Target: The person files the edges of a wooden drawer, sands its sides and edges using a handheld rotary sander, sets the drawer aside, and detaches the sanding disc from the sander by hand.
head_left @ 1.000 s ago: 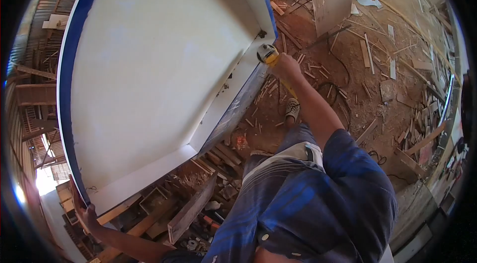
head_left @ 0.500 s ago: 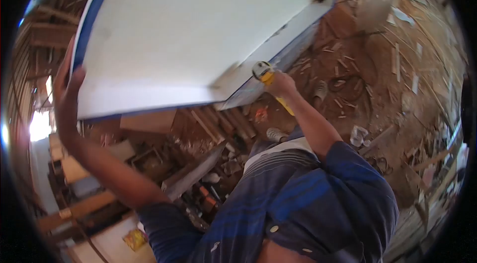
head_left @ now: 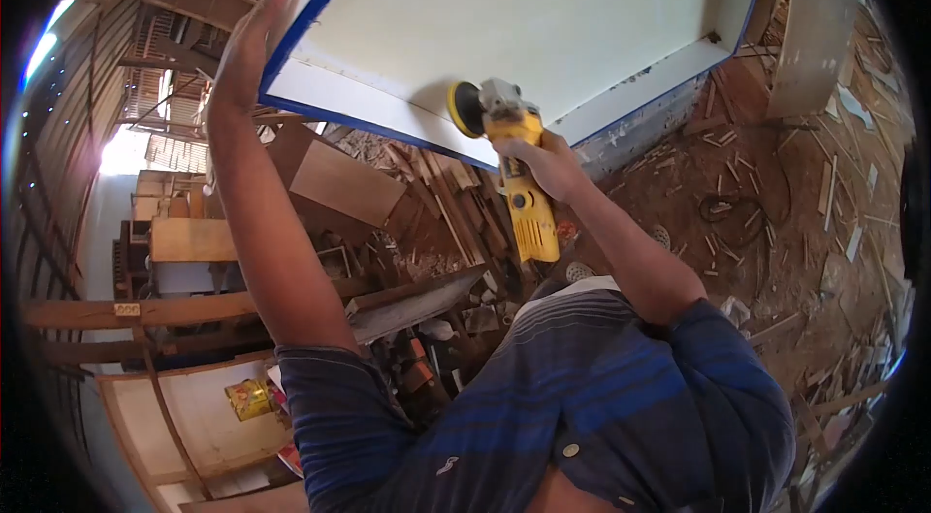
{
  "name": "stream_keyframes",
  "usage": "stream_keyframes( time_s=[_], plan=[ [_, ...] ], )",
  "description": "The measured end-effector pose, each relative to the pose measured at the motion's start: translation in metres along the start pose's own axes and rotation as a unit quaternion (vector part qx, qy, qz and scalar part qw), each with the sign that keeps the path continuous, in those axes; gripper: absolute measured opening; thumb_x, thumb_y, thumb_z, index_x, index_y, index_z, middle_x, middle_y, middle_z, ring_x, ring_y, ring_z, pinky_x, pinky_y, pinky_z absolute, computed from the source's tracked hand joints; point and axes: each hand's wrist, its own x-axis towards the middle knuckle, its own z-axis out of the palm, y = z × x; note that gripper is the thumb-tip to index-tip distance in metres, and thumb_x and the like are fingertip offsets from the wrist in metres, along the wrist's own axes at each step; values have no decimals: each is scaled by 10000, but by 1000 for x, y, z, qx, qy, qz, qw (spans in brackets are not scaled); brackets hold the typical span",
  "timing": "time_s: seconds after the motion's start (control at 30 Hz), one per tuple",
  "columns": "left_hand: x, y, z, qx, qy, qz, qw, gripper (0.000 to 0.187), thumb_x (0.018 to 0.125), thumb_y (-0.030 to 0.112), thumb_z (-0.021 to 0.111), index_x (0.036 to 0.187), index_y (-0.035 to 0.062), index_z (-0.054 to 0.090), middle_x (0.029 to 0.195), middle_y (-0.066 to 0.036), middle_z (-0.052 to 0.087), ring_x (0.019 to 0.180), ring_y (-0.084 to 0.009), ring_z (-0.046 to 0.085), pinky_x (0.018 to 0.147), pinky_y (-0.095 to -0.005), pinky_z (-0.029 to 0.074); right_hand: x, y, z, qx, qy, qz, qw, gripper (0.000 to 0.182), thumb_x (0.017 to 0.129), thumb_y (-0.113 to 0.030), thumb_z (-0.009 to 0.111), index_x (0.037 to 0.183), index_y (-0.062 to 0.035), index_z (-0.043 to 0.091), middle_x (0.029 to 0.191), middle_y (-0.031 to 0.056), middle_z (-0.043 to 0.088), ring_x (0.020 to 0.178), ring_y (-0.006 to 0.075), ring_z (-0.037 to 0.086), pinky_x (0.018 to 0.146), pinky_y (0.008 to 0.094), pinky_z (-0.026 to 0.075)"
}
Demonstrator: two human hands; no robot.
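Observation:
A large white tray-like panel [head_left: 504, 14] with low side walls and blue edges fills the top of the view. My left hand [head_left: 258, 43] lies along the outside of its left wall, fingers stretched out and pointing up, the palm side partly hidden. Wrapped around the body of a yellow angle grinder [head_left: 527, 212] is my right hand [head_left: 553, 164]. The grinder's head, with a dark round disc [head_left: 466, 109] edged in yellow, overlaps the panel's near corner. Its body hangs down toward my waist.
Timber planks [head_left: 451, 212] and a brown board [head_left: 347, 181] lie below the panel. Wood scraps and a coiled cable [head_left: 722, 210] litter the dirt floor at right. A yellow container [head_left: 249, 400] stands on a surface at lower left, near a wooden beam [head_left: 184, 307].
My right hand has brought the grinder up and left, over the panel's near corner, with its disc now showing. My left hand and the panel appear further right and higher in view.

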Motion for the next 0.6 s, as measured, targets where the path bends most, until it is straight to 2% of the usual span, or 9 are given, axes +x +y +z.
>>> stream_keyframes(
  time_s=[0.07,0.1,0.17,0.23,0.33,0.43,0.6],
  plan=[
    [0,0,-4,-24,-11,-10,1000,791,1134,580,373,1620,-43,401,1605,-190,509,1471,-238,492,1246,-353,328,1,-37,21,4,-42,-26,999,476,909,-303,815,1202,49,687,983,85,726,841,151,695,719,312,571],
    [0,3,-9,-48,-30,-23,998,782,1144,546,352,1624,-71,362,1621,-200,483,1477,-256,484,1252,-360,323,-1,-53,33,16,-53,-28,998,470,906,-330,809,1174,42,705,964,84,731,835,156,700,723,323,570],
    [4,-2,-15,-97,-27,-47,994,771,1145,522,350,1628,-79,343,1629,-212,466,1479,-265,481,1257,-368,318,-6,-79,58,37,-72,-28,996,469,901,-384,796,1117,28,740,924,82,740,824,167,709,731,344,569],
    [7,-3,-18,-115,-32,-57,991,788,1132,504,371,1633,-99,298,1641,-237,435,1494,-283,464,1268,-383,304,-17,-104,74,17,-101,-43,994,502,921,-376,793,1195,35,703,962,76,721,817,150,685,733,325,565],
    [12,-10,-26,-174,-20,-60,983,780,1094,491,444,1613,-86,378,1650,-213,433,1515,-254,433,1274,-325,267,-27,-124,95,14,-140,-59,988,524,931,-376,788,1241,34,683,982,73,716,822,145,678,734,319,563],
    [15,-17,-34,-201,-30,-46,978,749,1109,439,393,1601,-125,360,1661,-247,406,1537,-268,401,1292,-338,235,-28,-130,110,-9,-151,-66,986,516,930,-377,783,1237,28,688,979,74,719,829,151,684,732,321,562],
    [13,-17,-37,-218,-45,-26,974,627,1144,308,364,1580,-143,372,1641,-263,430,1523,-285,423,1292,-367,260,-34,-137,119,-31,-154,-72,985,500,932,-384,770,1224,17,701,967,75,718,811,157,689,722,320,561]
  ],
)
